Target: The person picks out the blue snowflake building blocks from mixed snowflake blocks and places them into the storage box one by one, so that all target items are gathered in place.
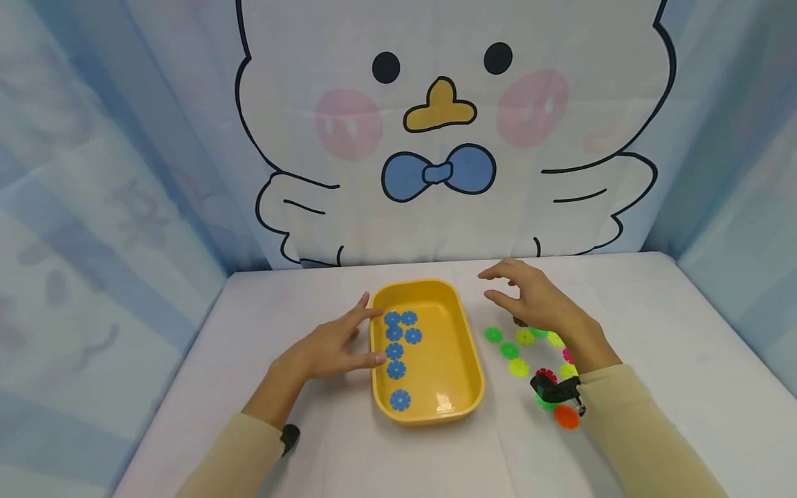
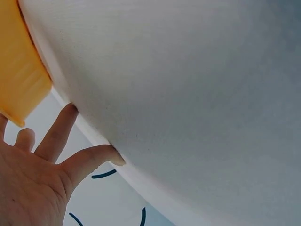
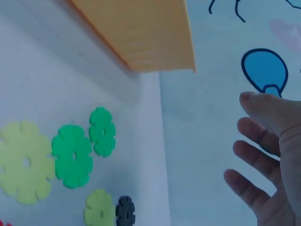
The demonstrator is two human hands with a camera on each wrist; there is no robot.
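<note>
A yellow tray (image 1: 445,366) sits near the middle of the table, with several blue notched flower-shaped discs (image 1: 395,351) along its left side. At the tray's left rim is my left hand (image 1: 326,346), its fingers spread and the thumb and a fingertip reaching over the edge. My right hand (image 1: 535,297) hovers right of the tray with fingers relaxed and nothing held. Below it lie loose discs: green ones (image 1: 509,350), yellow ones (image 1: 519,367), a red one (image 1: 546,374) and an orange one (image 1: 566,416). A black disc (image 3: 125,212) shows in the right wrist view. My right forearm hides part of this group.
A white cloth (image 1: 292,297) covers the table. Behind stands a curtain (image 1: 436,228) printed with a large cartoon bird, and blue curtains (image 1: 93,242) hang at both sides. Dark wrist straps (image 1: 557,391) show at my sleeves.
</note>
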